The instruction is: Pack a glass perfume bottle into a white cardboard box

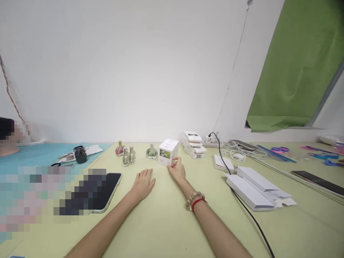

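Note:
My left hand (142, 183) lies palm down on the yellow-green table, its fingers stretched out and nothing under them that I can see. At the lower right corner of a small white box (165, 156) with a green-and-white flower picture, my right hand (177, 170) has its thumb and curled fingers closed. More white boxes stand in a row right behind this one. To their left is a round glass perfume bottle (152, 152). Further left stand two slim perfume bottles (129, 156) and a pinkish one (119, 148).
Stacked white boxes (194, 145) stand to the right, near a power strip. Flattened white cartons (254, 191) and a black cable (249, 215) lie nearer. A tablet (111, 190) and a dark jar (80, 154) are at left. Another person shows partly at the far left edge.

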Tool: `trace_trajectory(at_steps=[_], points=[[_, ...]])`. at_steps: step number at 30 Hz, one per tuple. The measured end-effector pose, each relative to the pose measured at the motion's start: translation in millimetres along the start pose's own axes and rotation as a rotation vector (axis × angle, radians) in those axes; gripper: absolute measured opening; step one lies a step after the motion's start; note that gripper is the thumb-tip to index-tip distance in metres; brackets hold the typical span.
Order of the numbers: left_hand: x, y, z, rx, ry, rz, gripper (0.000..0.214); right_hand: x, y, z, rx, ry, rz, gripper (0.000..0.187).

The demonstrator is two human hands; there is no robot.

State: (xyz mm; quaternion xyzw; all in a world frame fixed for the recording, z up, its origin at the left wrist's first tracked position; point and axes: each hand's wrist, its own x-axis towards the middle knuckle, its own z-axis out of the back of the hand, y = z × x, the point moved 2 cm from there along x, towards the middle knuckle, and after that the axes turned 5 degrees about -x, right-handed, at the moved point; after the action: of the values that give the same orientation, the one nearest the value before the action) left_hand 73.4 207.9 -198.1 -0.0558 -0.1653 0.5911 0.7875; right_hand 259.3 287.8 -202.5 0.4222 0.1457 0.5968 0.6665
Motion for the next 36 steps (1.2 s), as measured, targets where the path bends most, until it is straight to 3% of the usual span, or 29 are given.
trace_trajectory(at_steps=[7, 19, 28, 31, 36], points=[[0, 1, -0.3, 0.019, 0.001, -0.009, 0.041, 8, -2, 5, 0.158, -0.019, -0.09, 0.032], [-1, -3, 0.1, 0.007, -0.029, 0.005, 0.038, 47, -22, 17, 0.243, -0.384, -0.239, 0.029], [3, -4, -4.5, 0.048, -0.023, 0.003, 0.038, 74, -6, 9, 0.478, -0.45, -0.233, 0.021], [5, -3, -4.8, 0.051, -0.018, 0.006, 0.04, 92, 3, 24, 0.658, -0.453, -0.256, 0.027], [6, -4, -4.7, 0.044, 0.014, 0.011, 0.042, 116, 12, 70, 0.953, -0.507, -0.34, 0.042]])
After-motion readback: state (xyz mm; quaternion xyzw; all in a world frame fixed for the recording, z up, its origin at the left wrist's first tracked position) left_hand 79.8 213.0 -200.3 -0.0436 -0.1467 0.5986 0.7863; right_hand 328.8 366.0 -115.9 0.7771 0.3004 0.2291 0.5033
